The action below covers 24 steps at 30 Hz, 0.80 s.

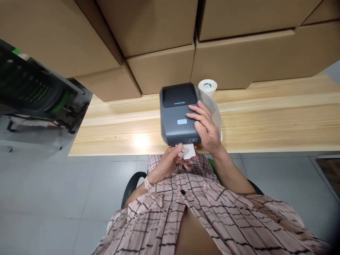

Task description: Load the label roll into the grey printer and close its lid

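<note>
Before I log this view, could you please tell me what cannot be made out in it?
Head view:
- Some left hand fingers: hidden by the white paper.
- Printer lettering: too small to read.
- Upper cardboard boxes: cut off by the top edge.
- Dark object: blurred, cut off by left edge.

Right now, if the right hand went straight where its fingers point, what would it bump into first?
The printer. The right hand already touches it, fingers pointing across its top. I can't be sure from this view whether the hand would slide over or push it.
</note>
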{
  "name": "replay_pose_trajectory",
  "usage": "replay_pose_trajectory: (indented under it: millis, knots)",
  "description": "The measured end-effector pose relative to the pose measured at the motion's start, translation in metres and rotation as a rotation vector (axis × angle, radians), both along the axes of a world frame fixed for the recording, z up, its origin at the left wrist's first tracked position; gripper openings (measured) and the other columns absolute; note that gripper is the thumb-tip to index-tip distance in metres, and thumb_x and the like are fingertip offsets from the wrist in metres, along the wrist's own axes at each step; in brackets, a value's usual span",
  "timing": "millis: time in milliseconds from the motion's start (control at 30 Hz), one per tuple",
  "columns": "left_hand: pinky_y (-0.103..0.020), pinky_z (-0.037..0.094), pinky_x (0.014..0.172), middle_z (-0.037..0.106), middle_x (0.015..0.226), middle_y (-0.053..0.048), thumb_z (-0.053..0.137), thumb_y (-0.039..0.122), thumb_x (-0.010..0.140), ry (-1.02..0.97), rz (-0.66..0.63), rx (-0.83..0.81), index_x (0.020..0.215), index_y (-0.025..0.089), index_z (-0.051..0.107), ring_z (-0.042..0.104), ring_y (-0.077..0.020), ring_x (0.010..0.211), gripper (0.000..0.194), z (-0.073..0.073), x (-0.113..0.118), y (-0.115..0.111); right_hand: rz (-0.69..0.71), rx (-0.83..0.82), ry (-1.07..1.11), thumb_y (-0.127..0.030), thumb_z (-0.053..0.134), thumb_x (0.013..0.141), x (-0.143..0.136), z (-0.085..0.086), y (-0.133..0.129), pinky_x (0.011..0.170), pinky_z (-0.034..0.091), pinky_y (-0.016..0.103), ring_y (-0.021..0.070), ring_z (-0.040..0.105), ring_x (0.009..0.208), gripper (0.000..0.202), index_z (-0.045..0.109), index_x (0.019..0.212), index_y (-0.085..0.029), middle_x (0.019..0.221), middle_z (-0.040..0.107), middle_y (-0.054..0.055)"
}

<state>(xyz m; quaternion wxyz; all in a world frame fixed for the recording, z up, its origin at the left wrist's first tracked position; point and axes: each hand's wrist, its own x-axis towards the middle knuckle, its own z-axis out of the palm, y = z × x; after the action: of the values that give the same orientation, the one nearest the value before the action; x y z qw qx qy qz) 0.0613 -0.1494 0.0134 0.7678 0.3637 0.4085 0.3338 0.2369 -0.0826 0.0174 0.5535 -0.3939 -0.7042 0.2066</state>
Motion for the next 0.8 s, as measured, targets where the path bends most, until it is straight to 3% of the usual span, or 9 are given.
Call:
replay_pose_trajectory:
  millis: [133, 300, 433, 500, 600, 700, 800]
  knots:
    - [-0.023, 0.049, 0.053, 0.073, 0.067, -0.005, 0.081, 0.066, 0.078, 0.106, 0.145, 0.072, 0.073, 0.015, 0.075, 0.062, -0.0111, 0.055, 0.052, 0.003, 0.01, 0.004, -0.005, 0.016, -0.012, -0.029, 0.046, 0.107, 0.001, 0.002, 0.0, 0.13, 0.034, 0.06, 0.026, 0.044, 0.156, 0.032, 0.07, 0.128, -0.028, 0.149, 0.066, 0.005]
    - [-0.025, 0.048, 0.059, 0.068, 0.063, -0.001, 0.075, 0.065, 0.086, 0.272, 0.135, 0.275, 0.064, 0.016, 0.071, 0.058, -0.0118, 0.059, 0.054, -0.011, 0.004, 0.0, -0.035, 0.073, -0.213, -0.031, 0.042, 0.109, 0.009, 0.005, 0.001, 0.126, 0.038, 0.059, 0.0285, 0.045, 0.155, 0.035, 0.074, 0.124, -0.028, 0.147, 0.068, 0.004]
    - [-0.025, 0.04, 0.055, 0.058, 0.054, 0.001, 0.067, 0.06, 0.095, 0.331, 0.148, 0.436, 0.057, 0.016, 0.064, 0.048, -0.0098, 0.053, 0.058, -0.016, -0.009, -0.003, -0.067, 0.184, -0.508, -0.046, 0.044, 0.11, 0.017, 0.018, 0.001, 0.129, 0.024, 0.066, 0.0332, 0.044, 0.155, 0.038, 0.072, 0.13, -0.032, 0.155, 0.063, 0.002]
    - [-0.025, 0.04, 0.054, 0.058, 0.052, 0.0, 0.06, 0.058, 0.1, 0.345, 0.262, 0.538, 0.054, 0.017, 0.063, 0.05, -0.0105, 0.051, 0.062, -0.014, -0.017, -0.004, -0.069, 0.224, -0.632, -0.058, 0.049, 0.106, 0.018, 0.027, 0.002, 0.132, 0.014, 0.067, 0.0352, 0.041, 0.157, 0.041, 0.071, 0.131, -0.033, 0.157, 0.061, 0.001]
    - [-0.026, 0.042, 0.053, 0.059, 0.051, -0.001, 0.054, 0.05, 0.104, 0.336, 0.551, 0.682, 0.055, 0.018, 0.065, 0.053, -0.0116, 0.05, 0.059, -0.005, -0.03, 0.0, -0.02, 0.199, -0.725, -0.065, 0.057, 0.1, 0.016, 0.034, 0.002, 0.135, 0.008, 0.063, 0.0355, 0.038, 0.159, 0.044, 0.071, 0.129, -0.036, 0.156, 0.063, 0.0]
    - [-0.025, 0.043, 0.054, 0.059, 0.053, 0.0, 0.055, 0.043, 0.104, 0.334, 0.753, 0.799, 0.06, 0.019, 0.067, 0.053, -0.0112, 0.05, 0.052, 0.006, -0.043, 0.019, 0.017, 0.146, -0.655, -0.065, 0.053, 0.102, 0.016, 0.029, 0.0, 0.133, 0.017, 0.064, 0.0348, 0.041, 0.158, 0.047, 0.068, 0.134, -0.034, 0.158, 0.06, 0.003]
    - [-0.024, 0.046, 0.056, 0.066, 0.063, -0.002, 0.058, 0.041, 0.101, 0.351, 0.809, 0.783, 0.076, 0.019, 0.075, 0.057, -0.0116, 0.057, 0.038, 0.015, -0.054, 0.054, 0.057, 0.084, -0.461, -0.069, 0.042, 0.104, 0.023, 0.019, -0.005, 0.127, 0.033, 0.064, 0.0341, 0.037, 0.16, 0.059, 0.058, 0.148, -0.032, 0.172, 0.042, 0.007]
